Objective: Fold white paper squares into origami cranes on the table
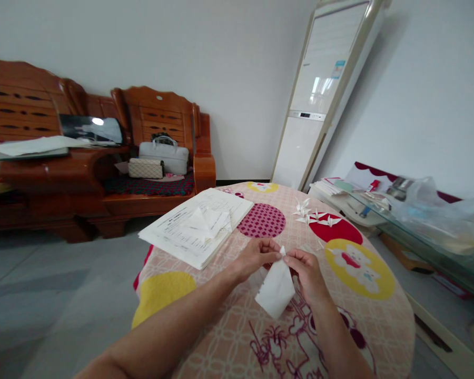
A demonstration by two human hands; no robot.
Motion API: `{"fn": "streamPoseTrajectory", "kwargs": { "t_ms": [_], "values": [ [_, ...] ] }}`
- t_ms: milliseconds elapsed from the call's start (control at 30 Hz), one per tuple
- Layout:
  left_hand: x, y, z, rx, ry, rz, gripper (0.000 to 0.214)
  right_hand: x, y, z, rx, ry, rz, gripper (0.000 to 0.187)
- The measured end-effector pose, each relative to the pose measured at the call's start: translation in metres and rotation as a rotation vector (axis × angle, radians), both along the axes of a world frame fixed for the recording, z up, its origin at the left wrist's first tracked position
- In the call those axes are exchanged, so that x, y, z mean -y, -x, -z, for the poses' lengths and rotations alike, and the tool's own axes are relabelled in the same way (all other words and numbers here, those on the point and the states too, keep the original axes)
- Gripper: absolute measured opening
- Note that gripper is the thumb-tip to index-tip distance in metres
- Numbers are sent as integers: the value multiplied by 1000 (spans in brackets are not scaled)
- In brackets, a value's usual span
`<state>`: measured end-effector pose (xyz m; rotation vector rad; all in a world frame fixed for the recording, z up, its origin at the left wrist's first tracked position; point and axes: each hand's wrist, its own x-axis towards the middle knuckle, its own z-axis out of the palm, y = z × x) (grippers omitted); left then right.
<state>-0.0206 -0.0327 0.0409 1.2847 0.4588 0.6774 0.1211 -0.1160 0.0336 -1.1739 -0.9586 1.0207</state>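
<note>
A folded white paper (276, 287) hangs between both hands above a round table with a patterned cloth (379, 321). My left hand (256, 257) pinches its top corner from the left. My right hand (310, 273) pinches the same tip from the right, fingers closed on the paper. The sheet is kite-shaped and points down toward me.
A stack of printed papers (193, 229) with folded sheets on top lies at the table's left. Several small folded paper cranes (314, 213) sit at the far side. A wooden sofa (102, 158) with bags, a tall air conditioner (324, 95) and a cluttered glass table (418, 221) surround it.
</note>
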Motion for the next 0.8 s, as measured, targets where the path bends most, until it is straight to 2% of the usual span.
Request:
{"fn": "streamPoseTrajectory", "kwargs": {
  "t_ms": [167, 433, 800],
  "values": [
    [-2, 10, -5, 7, 53, 74, 29, 6, 0, -3, 24, 47, -71, 20],
    [-1, 14, -7, 81, 189, 168, 32, 10, 10, -8, -99, 36, -168, 22],
    [-2, 16, -4, 92, 285, 208, 34, 9, 13, -5, -129, 57, -185, 22]
  ]
}}
